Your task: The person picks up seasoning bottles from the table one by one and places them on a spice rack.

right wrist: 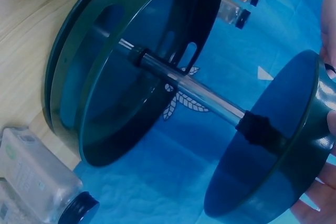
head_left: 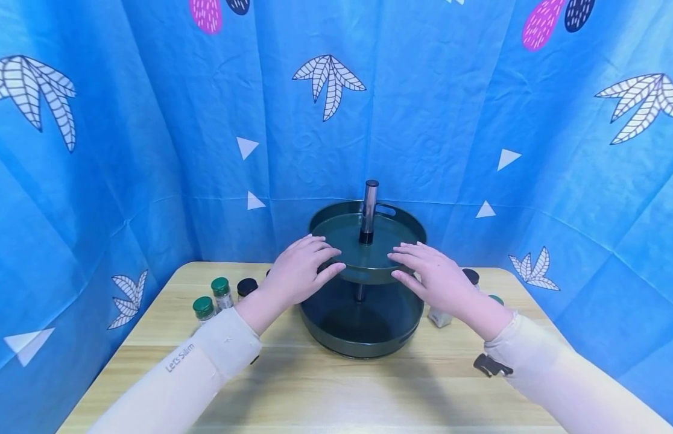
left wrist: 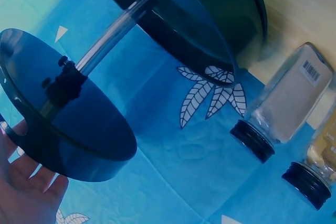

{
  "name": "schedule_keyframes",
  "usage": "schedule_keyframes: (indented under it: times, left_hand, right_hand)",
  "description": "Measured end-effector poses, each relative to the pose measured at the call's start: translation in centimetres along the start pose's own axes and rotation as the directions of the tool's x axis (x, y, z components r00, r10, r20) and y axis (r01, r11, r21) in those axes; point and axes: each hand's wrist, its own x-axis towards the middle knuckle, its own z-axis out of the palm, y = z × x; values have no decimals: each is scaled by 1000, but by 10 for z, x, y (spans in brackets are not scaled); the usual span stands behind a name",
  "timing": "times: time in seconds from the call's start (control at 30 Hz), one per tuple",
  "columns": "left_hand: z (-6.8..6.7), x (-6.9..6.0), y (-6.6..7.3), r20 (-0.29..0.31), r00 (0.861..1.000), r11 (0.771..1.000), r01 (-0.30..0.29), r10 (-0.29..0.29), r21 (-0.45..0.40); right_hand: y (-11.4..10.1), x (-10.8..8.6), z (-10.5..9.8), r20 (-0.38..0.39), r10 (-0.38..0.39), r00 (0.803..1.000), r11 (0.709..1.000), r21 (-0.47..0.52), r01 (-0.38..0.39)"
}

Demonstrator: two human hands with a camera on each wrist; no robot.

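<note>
Wooden table (head_left: 363, 395), patterned blue curtain (head_left: 434, 120) behind — left hand (head_left: 300, 270), right hand (head_left: 436, 274), fingers loosely extended, at green two-tier stand (head_left: 363, 275).

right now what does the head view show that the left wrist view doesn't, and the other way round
Only the head view: the right hand, the lettered sleeve and the pink drop prints high on the blue curtain.

Only the left wrist view: a barcode label on a black-capped bottle, and the knobbed black collar on the pole.

Both: the left hand, the two-tier green tray stand with its pole, black-capped bottles, wood-grain table and leaf-printed curtain.
</note>
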Motion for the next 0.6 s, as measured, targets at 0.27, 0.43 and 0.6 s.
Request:
schedule_keyframes:
  times: [0.27, 0.43, 0.6]
  left_hand:
    - [-1, -1, 0, -14, 1000, 1000, -4, 3, -23]
    - [-3, -1, 1, -28, 1000, 999, 4, -6, -49]
    - [-3, -3, 1, -42, 999, 998, -1, -2, -60]
  right_hand:
    - [-1, -1, -2, -119, -72, 990, 997, 21, 75]
    - [-1, -1, -2, -162, -108, 981, 994, 13, 112]
    - [-1, -2, -1, -202, -131, 971, 991, -3, 133]
